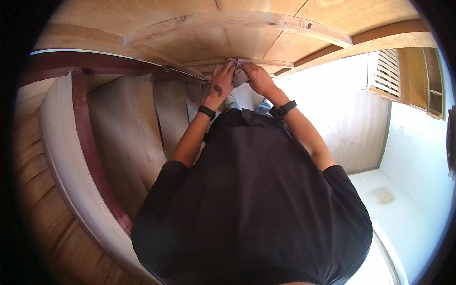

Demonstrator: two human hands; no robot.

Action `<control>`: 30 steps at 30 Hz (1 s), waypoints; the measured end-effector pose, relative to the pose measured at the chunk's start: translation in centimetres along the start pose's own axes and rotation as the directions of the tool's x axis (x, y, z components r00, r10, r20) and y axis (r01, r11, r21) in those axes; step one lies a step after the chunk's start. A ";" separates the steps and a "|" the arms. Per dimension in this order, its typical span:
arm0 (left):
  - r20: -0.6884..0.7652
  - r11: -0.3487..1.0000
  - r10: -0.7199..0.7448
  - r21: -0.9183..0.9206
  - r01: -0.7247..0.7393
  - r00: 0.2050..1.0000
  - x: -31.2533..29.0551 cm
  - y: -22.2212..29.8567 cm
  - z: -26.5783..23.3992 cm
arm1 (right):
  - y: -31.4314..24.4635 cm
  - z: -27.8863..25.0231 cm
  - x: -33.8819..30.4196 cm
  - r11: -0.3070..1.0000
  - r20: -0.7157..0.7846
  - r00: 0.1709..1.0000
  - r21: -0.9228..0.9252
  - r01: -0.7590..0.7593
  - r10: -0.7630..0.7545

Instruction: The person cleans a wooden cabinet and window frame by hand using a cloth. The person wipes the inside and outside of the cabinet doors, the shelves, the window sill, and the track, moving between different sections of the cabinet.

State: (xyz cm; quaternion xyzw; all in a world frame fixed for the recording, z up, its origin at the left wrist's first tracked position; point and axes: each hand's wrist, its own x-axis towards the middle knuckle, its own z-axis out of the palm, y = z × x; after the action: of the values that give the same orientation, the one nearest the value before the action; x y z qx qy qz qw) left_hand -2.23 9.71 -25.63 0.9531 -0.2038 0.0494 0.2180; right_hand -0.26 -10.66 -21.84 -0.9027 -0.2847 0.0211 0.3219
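Both arms reach forward over my black shirt toward a wooden surface. My left hand (221, 78) and my right hand (257, 76) press together on a small grey cloth-like pad (240, 76) against a narrow wooden bar (266, 62). Fingers of both hands curl around the pad. Each wrist wears a black band. Most of the pad is hidden under the fingers.
Pale wooden panels with a cross rail (237, 21) fill the top. A grey concrete stair wall with dark red trim (90, 142) runs down the left. A white wall and floor (408, 190) lie to the right, with a louvred window (387, 73) above.
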 end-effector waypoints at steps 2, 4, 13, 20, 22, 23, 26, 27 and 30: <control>0.032 1.000 -0.024 -0.018 0.025 0.999 0.4 0.6 0.4 | 0.5 -0.9 -0.6 0.999 -0.005 1.000 -0.047 -0.018 0.018; 0.064 0.998 -0.046 -0.040 0.049 0.997 1.3 1.9 1.0 | 1.7 -2.3 -1.8 0.981 -0.150 0.988 -0.195 0.010 -0.039; 0.029 0.941 0.290 -0.188 -0.280 0.956 5.7 8.8 5.1 | 6.7 -4.9 -8.1 0.962 -0.328 0.934 -0.178 -0.207 0.140; 0.109 0.973 0.211 -0.122 -0.198 0.971 5.3 7.7 4.6 | 6.4 -3.1 -7.4 0.962 -0.286 0.945 -0.171 -0.213 0.159; 0.113 0.979 0.186 -0.108 -0.174 0.976 5.3 7.6 4.4 | 6.0 -2.3 -6.4 0.961 -0.240 0.960 -0.195 -0.195 0.146; 0.113 0.980 0.182 -0.107 -0.170 0.977 5.3 7.5 4.3 | 5.8 -1.9 -5.9 0.956 -0.196 0.970 -0.228 -0.187 0.143; 0.121 0.994 0.102 -0.055 -0.096 0.987 4.6 6.3 4.1 | 5.1 -0.9 -4.4 0.974 -0.144 0.978 -0.152 -0.169 0.147; 0.105 0.996 0.070 -0.055 -0.065 0.992 4.2 5.7 3.7 | 4.7 -0.2 -4.3 0.980 -0.141 0.985 -0.159 -0.118 0.096; 0.065 0.999 0.006 -0.043 -0.003 0.998 2.7 3.7 2.2 | 3.2 2.3 -2.7 0.982 -0.117 0.992 -0.181 -0.061 0.040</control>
State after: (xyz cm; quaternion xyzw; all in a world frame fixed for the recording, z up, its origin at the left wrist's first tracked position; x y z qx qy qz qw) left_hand -1.28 4.72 -25.67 0.9489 -0.2140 0.0145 0.2315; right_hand -1.39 -12.78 -25.93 -0.9353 -0.2438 -0.0482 0.2519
